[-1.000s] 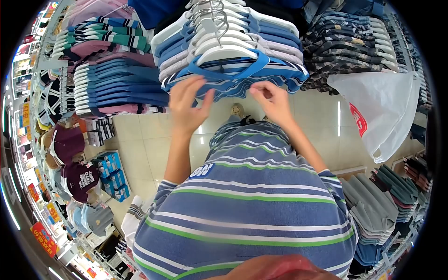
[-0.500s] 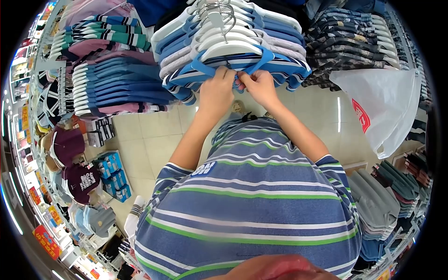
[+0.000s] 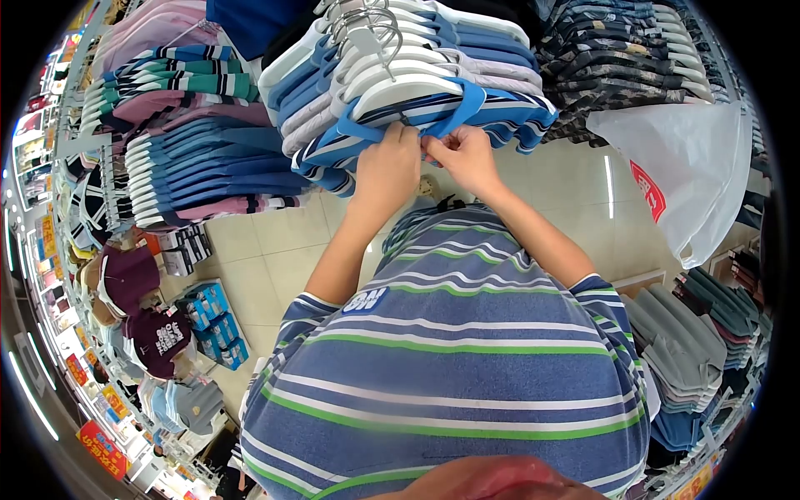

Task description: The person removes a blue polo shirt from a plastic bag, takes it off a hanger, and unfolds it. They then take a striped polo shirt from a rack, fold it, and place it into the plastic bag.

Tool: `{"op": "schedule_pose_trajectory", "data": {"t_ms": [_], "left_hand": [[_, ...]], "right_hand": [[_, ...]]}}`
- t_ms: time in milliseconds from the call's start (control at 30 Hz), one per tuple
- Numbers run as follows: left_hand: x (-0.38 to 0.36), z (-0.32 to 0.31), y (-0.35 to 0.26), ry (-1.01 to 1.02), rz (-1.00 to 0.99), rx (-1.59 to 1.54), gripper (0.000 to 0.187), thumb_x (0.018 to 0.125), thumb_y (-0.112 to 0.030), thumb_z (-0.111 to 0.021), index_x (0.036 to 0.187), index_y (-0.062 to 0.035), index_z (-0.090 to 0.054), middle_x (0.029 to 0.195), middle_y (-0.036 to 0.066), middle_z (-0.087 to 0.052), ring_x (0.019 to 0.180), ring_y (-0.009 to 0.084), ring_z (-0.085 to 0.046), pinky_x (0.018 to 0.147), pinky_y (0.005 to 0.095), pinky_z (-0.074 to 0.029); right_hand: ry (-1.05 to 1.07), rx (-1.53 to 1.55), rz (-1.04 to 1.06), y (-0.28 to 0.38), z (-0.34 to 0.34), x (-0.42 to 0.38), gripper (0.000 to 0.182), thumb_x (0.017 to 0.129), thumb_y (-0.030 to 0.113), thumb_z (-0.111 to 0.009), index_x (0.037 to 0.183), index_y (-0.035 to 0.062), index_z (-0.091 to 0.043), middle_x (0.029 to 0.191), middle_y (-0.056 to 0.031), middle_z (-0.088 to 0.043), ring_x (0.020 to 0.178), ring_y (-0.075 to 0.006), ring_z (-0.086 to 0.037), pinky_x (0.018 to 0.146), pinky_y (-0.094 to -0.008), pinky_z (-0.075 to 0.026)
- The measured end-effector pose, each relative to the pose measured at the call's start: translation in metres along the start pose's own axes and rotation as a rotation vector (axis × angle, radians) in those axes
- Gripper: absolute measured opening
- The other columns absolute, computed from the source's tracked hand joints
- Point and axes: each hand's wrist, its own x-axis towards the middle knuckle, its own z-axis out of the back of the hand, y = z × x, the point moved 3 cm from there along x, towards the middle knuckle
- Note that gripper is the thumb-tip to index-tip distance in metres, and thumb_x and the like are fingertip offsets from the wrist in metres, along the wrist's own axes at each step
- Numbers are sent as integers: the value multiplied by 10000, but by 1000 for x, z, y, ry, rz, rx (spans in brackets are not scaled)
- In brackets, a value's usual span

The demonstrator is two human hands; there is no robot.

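A blue striped polo shirt hangs on a white hanger at the front of the rack. Its plain blue collar is spread around the hanger. My left hand has its fingers closed on the left side of the shirt's front opening, just below the collar. Close beside it, my right hand pinches the other side of the opening. The fingertips nearly meet, and what lies between them is partly hidden.
More shirts on white hangers hang behind. Blue shirts hang at left, dark patterned shirts at right. A white plastic bag hangs on the right. Blue boxes stand on the tiled floor at lower left.
The view has turned slightly, so the racks appear tilted. My hands stay at the shirt's front opening, and the right side of the collar stands a little higher.
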Motion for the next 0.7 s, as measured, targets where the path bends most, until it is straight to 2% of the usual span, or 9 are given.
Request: {"op": "schedule_pose_trajectory", "data": {"t_ms": [233,300,367,433,467,533,567,633,700], "left_hand": [[-2,0,-2,-76,-16,-139,112,902,-106,-599,974,-23,-623,929,146,-634,740,360,-655,612,410,-535],[-8,1,1,-157,-43,-233,115,883,-82,-628,983,-27,-629,928,137,-638,763,345,-657,620,394,-532],[-28,17,11,-629,-154,-275,210,836,-30,-686,1037,-29,-623,1057,141,-628,911,295,-635,739,343,-522],[-51,32,29,-870,-45,-16,380,816,-18,-720,1162,-27,-563,1215,165,-563,1080,259,-565,883,351,-477],[-58,31,45,-928,57,-76,419,837,-52,-716,1213,-27,-531,1239,156,-549,1116,268,-539,928,358,-438],[-75,11,85,-986,175,-134,462,858,-87,-712,1264,-27,-499,1263,147,-535,1151,277,-514,974,366,-400],[-83,-13,117,-983,296,-511,489,868,-106,-715,1287,-25,-476,1274,128,-527,1139,255,-519,972,353,-396],[-84,-39,141,-826,485,-1417,509,899,-168,-710,1320,-30,-459,1263,86,-535,1124,198,-524,951,325,-409],[-85,-78,160,-576,548,-1665,604,875,-242,-744,1352,-28,-441,1249,72,-552,1104,163,-535,908,290,-429]], "right_hand": [[5,-213,2,9,9,-5,298,799,242,-743,769,-50,-690,652,-101,-693,573,-141,-647,579,-288,-513],[31,33,111,2,13,-7,226,792,191,-755,849,-23,-710,743,-85,-719,635,-124,-655,621,-274,-523],[-1,76,115,-4,26,-8,200,786,163,-758,884,-6,-715,772,-66,-721,663,-120,-656,640,-268,-524],[-96,59,102,-25,52,-8,207,796,82,-747,983,13,-692,844,-36,-698,759,-109,-646,699,-246,-512],[-153,-2,80,-49,67,-7,245,812,30,-733,1047,15,-665,886,-26,-672,827,-101,-635,740,-230,-499],[-504,-76,77,-85,99,-12,349,773,41,-754,1103,25,-638,897,-30,-648,847,-121,-620,754,-252,-496],[-491,-80,75,-96,110,-10,349,773,41,-754,1103,25,-638,897,-30,-648,847,-121,-620,754,-252,-496],[-788,-222,216,-104,129,-12,456,740,68,-775,1160,25,-604,1001,-69,-657,940,-168,-619,823,-304,-493],[-671,-142,253,-78,128,-8,476,711,57,-784,1149,9,-605,1024,-78,-660,967,-177,-623,844,-323,-495]]}}
